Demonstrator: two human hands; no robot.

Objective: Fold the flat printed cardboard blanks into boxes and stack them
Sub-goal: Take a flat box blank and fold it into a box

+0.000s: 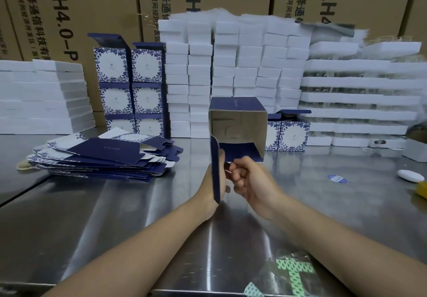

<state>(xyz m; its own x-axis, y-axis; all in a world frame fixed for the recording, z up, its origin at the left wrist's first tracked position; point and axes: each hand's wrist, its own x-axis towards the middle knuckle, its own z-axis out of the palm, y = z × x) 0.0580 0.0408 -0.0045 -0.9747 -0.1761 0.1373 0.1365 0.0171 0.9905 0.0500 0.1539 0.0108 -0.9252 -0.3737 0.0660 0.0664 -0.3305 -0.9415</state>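
While the half-formed navy box (238, 121) stands open-ended above the steel table (115, 204), left hand (211, 181) grips its side flap and right hand (248, 181) pinches the bottom flap, probably tucking next.

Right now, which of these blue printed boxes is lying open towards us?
The box in the hands: its bare cardboard inside faces the camera. The stacked boxes behind stand upright, showing floral fronts.

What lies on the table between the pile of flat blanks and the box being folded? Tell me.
Nothing: in the head view, only bare steel table separates the flat blanks from the box.
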